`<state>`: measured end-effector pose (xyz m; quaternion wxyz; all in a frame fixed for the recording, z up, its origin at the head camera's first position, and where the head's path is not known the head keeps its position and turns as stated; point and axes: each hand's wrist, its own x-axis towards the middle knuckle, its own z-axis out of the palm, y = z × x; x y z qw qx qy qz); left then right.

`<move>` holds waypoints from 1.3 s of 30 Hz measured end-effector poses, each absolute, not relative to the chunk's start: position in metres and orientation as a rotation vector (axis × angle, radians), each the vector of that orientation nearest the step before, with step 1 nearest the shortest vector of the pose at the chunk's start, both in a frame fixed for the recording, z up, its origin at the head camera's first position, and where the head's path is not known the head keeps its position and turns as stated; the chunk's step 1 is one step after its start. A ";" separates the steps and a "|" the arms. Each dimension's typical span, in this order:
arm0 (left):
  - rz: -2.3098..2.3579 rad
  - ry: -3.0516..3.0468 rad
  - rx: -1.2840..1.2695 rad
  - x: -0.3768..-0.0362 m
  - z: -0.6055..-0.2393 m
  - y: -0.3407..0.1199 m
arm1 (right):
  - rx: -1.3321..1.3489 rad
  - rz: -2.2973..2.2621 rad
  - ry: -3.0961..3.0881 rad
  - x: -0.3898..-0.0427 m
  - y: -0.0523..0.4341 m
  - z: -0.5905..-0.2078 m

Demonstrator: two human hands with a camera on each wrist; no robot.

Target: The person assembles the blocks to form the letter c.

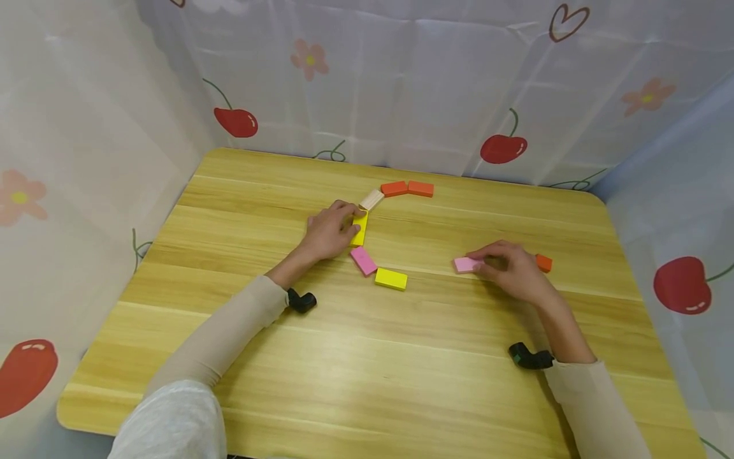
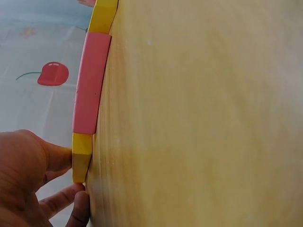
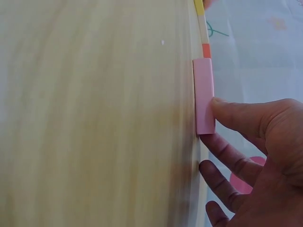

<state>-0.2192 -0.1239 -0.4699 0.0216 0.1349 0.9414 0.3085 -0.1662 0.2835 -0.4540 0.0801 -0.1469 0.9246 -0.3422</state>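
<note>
On the left of the table my left hand point(image 1: 328, 233) pinches a yellow block point(image 1: 360, 231) lying flat, its thumb and a fingertip at the block. That block is part of a curved row: a plain wooden block point(image 1: 371, 200) and two orange-red blocks point(image 1: 394, 189) are beyond it, a pink block point(image 1: 364, 261) and another yellow block point(image 1: 392, 280) on the near side. Farther right, my right hand point(image 1: 514, 273) holds a light pink block point(image 1: 466, 264) between thumb and finger, low at the table surface. In the right wrist view the other fingers spread below the pink block point(image 3: 204, 97).
An orange block point(image 1: 544, 262) lies behind the right hand, partly hidden by it. The wooden table point(image 1: 401, 382) has rounded corners, with a patterned curtain point(image 1: 401, 83) along its back and sides. Black wrist mounts point(image 1: 530, 357) stick out from both sleeves.
</note>
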 end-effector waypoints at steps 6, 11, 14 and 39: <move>0.958 2.921 0.415 -0.219 -0.469 -0.123 | -0.484 -1.044 2.750 -0.164 0.277 -0.454; 0.950 2.918 0.411 -0.219 -0.470 -0.124 | -0.523 -1.042 2.752 -0.160 0.271 -0.456; 0.951 2.919 0.406 -0.219 -0.470 -0.124 | -0.561 -1.028 2.765 -0.159 0.267 -0.457; 0.932 2.927 0.389 -0.220 -0.470 -0.123 | -0.665 -0.955 2.749 -0.138 0.226 -0.455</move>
